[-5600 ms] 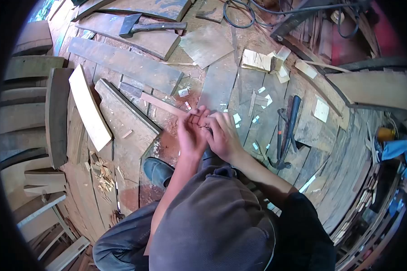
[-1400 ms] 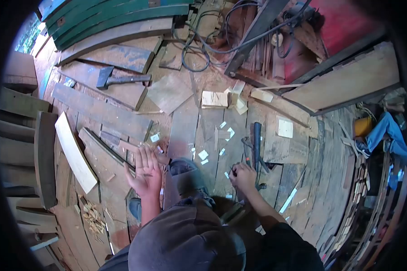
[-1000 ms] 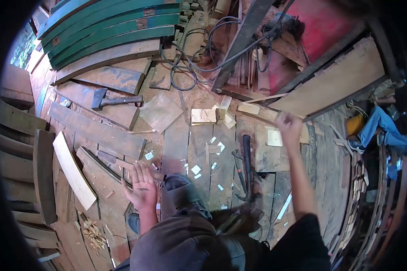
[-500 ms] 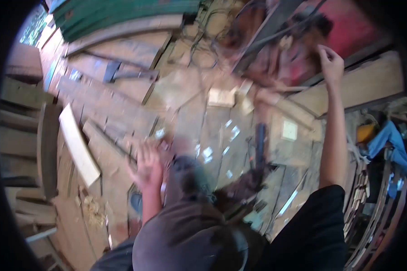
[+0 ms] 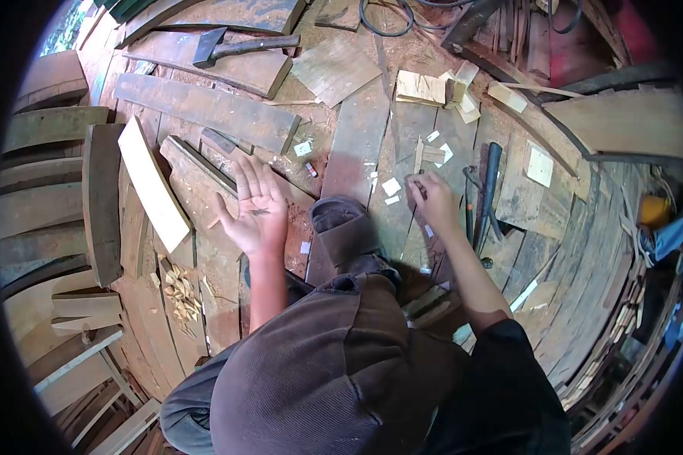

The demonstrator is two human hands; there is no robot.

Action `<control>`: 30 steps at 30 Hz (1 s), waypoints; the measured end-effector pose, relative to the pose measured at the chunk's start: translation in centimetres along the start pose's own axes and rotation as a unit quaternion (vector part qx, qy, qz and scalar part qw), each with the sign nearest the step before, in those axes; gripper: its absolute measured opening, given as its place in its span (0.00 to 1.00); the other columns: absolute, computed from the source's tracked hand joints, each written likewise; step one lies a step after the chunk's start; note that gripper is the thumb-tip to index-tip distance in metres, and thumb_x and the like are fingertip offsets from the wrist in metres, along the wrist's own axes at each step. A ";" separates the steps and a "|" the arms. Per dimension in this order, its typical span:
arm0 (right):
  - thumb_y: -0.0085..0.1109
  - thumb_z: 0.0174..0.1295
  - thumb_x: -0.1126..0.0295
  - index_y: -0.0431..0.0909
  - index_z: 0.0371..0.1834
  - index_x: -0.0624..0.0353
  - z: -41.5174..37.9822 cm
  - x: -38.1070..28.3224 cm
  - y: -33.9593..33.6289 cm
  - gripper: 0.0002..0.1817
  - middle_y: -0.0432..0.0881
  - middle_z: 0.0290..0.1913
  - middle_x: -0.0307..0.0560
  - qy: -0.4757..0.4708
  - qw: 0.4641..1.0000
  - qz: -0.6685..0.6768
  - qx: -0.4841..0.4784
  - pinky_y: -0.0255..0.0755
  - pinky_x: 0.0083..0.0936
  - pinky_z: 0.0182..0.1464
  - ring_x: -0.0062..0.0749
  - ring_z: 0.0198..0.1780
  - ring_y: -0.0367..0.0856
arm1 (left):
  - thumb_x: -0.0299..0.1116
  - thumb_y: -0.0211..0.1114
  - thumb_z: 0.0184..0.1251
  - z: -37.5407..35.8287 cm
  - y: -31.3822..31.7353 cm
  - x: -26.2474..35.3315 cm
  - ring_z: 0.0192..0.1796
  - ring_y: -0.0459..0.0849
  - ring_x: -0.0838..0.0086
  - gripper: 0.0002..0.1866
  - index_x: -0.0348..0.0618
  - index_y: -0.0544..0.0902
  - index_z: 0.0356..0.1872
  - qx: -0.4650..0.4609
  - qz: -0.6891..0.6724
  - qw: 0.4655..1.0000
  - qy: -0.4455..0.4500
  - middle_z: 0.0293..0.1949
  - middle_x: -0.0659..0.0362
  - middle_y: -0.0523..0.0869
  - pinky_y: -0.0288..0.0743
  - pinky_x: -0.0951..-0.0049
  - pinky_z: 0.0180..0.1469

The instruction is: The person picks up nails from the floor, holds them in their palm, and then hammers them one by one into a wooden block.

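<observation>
My left hand (image 5: 256, 208) is turned palm up with its fingers stretched out. A few small dark nails (image 5: 259, 211) lie on that palm. My right hand (image 5: 435, 199) is low over the floorboards, thumb and fingertips pinched together; whatever is between them is too small to make out. Just beyond those fingertips is a small wooden stick with a crosspiece (image 5: 430, 155). White square chips (image 5: 391, 186) are scattered nearby. To the right of my right hand lies a tool with a black handle (image 5: 492, 174).
An axe (image 5: 208, 48) rests on boards at the back left. Pale wood blocks (image 5: 421, 88) sit ahead. A light plank (image 5: 153, 182) and wood shavings (image 5: 180, 294) lie to the left, beside stacked curved boards (image 5: 102, 205). A sandalled foot (image 5: 344, 230) is between my hands.
My right hand has come down from the upper right to the floor near the small wood pieces. My left hand stays palm up, slightly higher in view. The view has shifted and become sharper.
</observation>
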State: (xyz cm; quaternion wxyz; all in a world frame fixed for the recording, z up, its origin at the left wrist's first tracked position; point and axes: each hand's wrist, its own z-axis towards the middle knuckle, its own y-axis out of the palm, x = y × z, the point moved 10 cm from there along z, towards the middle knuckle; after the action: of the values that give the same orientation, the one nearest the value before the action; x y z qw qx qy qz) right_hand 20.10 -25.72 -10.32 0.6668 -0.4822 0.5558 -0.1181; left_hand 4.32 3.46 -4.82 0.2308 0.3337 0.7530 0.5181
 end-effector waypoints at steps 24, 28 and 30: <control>0.66 0.58 0.65 0.85 0.38 0.50 8.6 -0.8 -1.2 0.06 0.78 0.35 0.41 -0.118 0.977 -0.149 0.099 0.76 0.36 0.40 0.39 0.40 0.80 | 0.53 0.57 0.72 -0.5 -3.0 0.1 0.74 0.67 0.64 0.36 0.34 0.66 0.70 0.070 0.018 0.997 0.015 0.70 0.53 0.72 0.59 0.58 0.77; 0.63 0.60 0.66 0.80 0.34 0.53 9.1 -1.0 -0.1 0.05 0.77 0.36 0.41 -0.128 0.972 -0.167 0.100 0.76 0.38 0.40 0.37 0.42 0.80 | 0.55 0.55 0.73 -0.4 -4.1 -1.0 0.73 0.69 0.61 0.37 0.33 0.65 0.70 0.066 0.004 0.998 -0.015 0.70 0.52 0.72 0.59 0.58 0.77; 0.61 0.61 0.67 0.78 0.34 0.54 8.7 -0.7 -0.1 0.05 0.76 0.36 0.42 -0.122 0.971 -0.177 0.104 0.76 0.38 0.40 0.38 0.43 0.79 | 0.54 0.55 0.73 -0.4 -4.2 -2.1 0.73 0.69 0.59 0.37 0.31 0.66 0.69 0.062 -0.006 0.998 -0.034 0.69 0.49 0.72 0.60 0.57 0.77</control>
State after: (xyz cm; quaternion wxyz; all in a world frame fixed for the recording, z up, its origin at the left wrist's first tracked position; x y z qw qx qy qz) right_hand 27.30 -20.84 -10.50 0.7446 -0.5115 0.3608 -0.2319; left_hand 4.33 0.62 -8.53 0.2381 0.3601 0.7772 0.4578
